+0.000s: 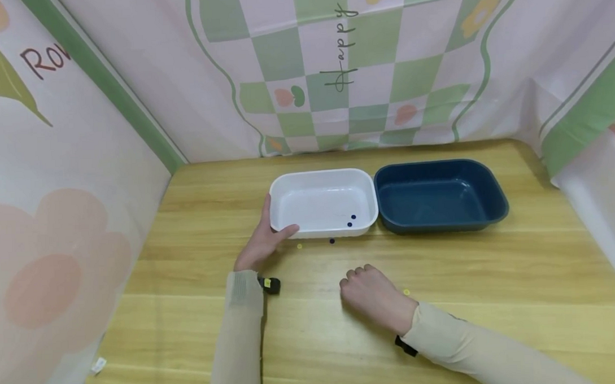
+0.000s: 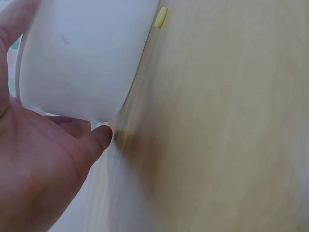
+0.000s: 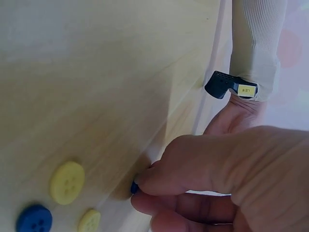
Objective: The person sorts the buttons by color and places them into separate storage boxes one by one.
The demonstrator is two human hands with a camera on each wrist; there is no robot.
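Note:
My left hand [image 1: 260,241] holds the near left corner of a white plastic basin [image 1: 323,200], thumb at the front rim and fingers along its left side. In the left wrist view the basin's wall [image 2: 82,58] fills the space by the palm. Two dark blue buttons [image 1: 351,220] lie inside the basin, toward its near right. Low over the table, my right hand [image 1: 374,297] pinches a small blue button [image 3: 134,187] between thumb and forefinger. Two yellow buttons [image 3: 67,182] and a blue button [image 3: 34,220] show near it in the right wrist view.
A dark blue basin [image 1: 440,201] stands against the white one's right side. In front of the white basin lie a dark button [image 1: 332,241] and a yellow button [image 1: 299,246]. Another yellow button [image 1: 406,292] is beside the right wrist. Patterned cloth [image 1: 330,123] hangs behind the wooden table [image 1: 189,309].

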